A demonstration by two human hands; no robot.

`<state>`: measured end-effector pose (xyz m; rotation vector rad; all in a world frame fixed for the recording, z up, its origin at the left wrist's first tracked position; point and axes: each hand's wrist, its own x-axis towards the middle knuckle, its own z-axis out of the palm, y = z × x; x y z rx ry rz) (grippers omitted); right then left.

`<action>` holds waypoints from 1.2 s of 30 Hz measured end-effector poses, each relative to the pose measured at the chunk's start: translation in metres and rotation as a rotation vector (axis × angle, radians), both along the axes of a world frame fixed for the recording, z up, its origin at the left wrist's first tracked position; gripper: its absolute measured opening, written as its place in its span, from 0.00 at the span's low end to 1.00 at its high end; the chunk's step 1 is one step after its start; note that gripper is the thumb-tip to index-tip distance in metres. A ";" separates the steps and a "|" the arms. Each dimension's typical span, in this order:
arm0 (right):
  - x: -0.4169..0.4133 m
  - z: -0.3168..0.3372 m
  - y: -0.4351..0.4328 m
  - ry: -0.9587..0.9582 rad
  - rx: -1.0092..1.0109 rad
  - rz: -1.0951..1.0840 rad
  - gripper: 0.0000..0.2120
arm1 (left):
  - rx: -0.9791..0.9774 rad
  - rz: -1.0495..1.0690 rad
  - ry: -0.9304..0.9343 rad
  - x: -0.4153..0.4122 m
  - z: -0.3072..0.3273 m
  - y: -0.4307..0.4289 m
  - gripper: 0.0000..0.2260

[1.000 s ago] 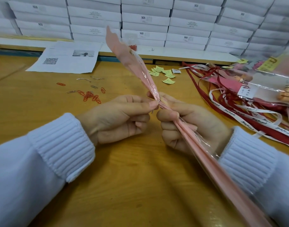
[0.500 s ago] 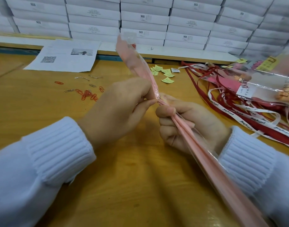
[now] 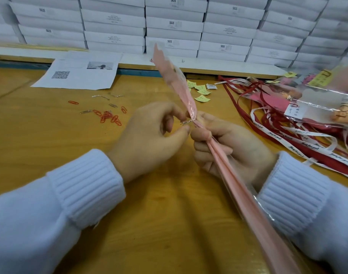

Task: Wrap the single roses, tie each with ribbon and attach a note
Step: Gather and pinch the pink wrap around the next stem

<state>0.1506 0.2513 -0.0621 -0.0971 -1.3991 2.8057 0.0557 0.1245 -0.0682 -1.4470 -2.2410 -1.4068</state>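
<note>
Two hands on one pink wrap [image 3: 246, 194] | my left hand [image 3: 149, 139] pinches the silver wire tie [image 3: 187, 122] at its narrow neck | my right hand [image 3: 232, 151] curls round the wrap just below | wrap slants up and away from me, held above the wooden table [image 3: 50, 135] | paper clips [image 3: 108, 117] lie left, yellow notes [image 3: 201, 95] beyond, ribbons [image 3: 287, 139] right

Pink wrap [image 3: 242, 194], orange paper clips [image 3: 108, 116], red and white lettered ribbons [image 3: 275, 136], yellow notes [image 3: 202, 98].
</note>
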 end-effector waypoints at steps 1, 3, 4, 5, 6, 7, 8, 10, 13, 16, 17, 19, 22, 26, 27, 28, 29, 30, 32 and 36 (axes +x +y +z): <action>0.000 0.001 -0.002 0.007 0.010 -0.001 0.09 | 0.038 -0.036 -0.314 0.000 0.002 0.001 0.02; 0.001 0.001 -0.002 -0.001 0.038 -0.023 0.12 | 0.018 -0.163 -0.912 -0.001 0.007 0.001 0.05; 0.002 0.002 -0.004 -0.002 0.044 -0.017 0.13 | -0.003 -0.219 -1.084 -0.002 0.008 0.001 0.07; 0.001 0.001 -0.003 -0.001 0.062 -0.025 0.13 | -0.025 -0.260 -1.168 -0.005 0.007 0.001 0.09; 0.001 0.003 -0.005 -0.003 0.084 -0.040 0.13 | -0.048 -0.285 -1.205 -0.005 0.007 0.001 0.11; 0.000 0.001 -0.004 0.003 0.094 -0.047 0.11 | -0.062 -0.314 -1.200 -0.003 0.008 0.001 0.13; 0.001 0.002 -0.005 0.006 0.106 -0.041 0.09 | -0.058 -0.343 -1.194 -0.004 0.006 0.001 0.13; 0.001 0.003 -0.005 0.009 0.121 -0.033 0.06 | -0.022 -0.401 -1.180 -0.003 0.004 0.002 0.10; 0.001 0.002 -0.004 -0.002 0.118 -0.029 0.04 | 0.004 -0.448 -1.165 -0.004 0.002 0.001 0.09; 0.001 0.003 -0.005 -0.016 0.104 -0.030 0.05 | 0.030 -0.450 -1.140 -0.004 0.002 0.000 0.08; 0.001 0.002 -0.004 -0.018 0.090 -0.028 0.07 | 0.054 -0.437 -1.106 -0.002 0.002 0.001 0.07; 0.001 0.002 -0.004 -0.026 0.057 -0.022 0.10 | 0.085 -0.348 -0.856 0.000 0.000 0.002 0.07; 0.001 0.002 -0.004 -0.052 0.021 -0.003 0.07 | 0.018 -0.111 0.028 -0.002 0.000 0.000 0.08; 0.002 0.003 -0.005 -0.066 0.019 0.013 0.04 | -0.076 -0.011 0.592 -0.003 0.003 -0.005 0.07; 0.002 0.003 -0.006 -0.062 0.027 0.004 0.04 | -0.084 0.004 0.590 -0.003 0.004 -0.005 0.07; 0.002 0.003 -0.006 -0.060 0.042 -0.010 0.03 | -0.085 0.014 0.572 -0.002 0.004 -0.006 0.07; 0.002 0.003 -0.007 -0.058 0.062 -0.027 0.02 | -0.084 0.020 0.550 0.000 0.005 -0.006 0.07; 0.001 0.002 -0.007 -0.059 0.083 -0.044 0.02 | -0.089 0.026 0.531 0.001 0.005 -0.006 0.07; 0.001 0.001 -0.006 -0.073 0.109 -0.070 0.06 | -0.123 0.025 0.504 0.002 0.006 -0.005 0.07; -0.001 -0.001 -0.005 -0.118 0.140 -0.127 0.08 | -0.239 0.007 0.497 0.000 0.003 -0.005 0.09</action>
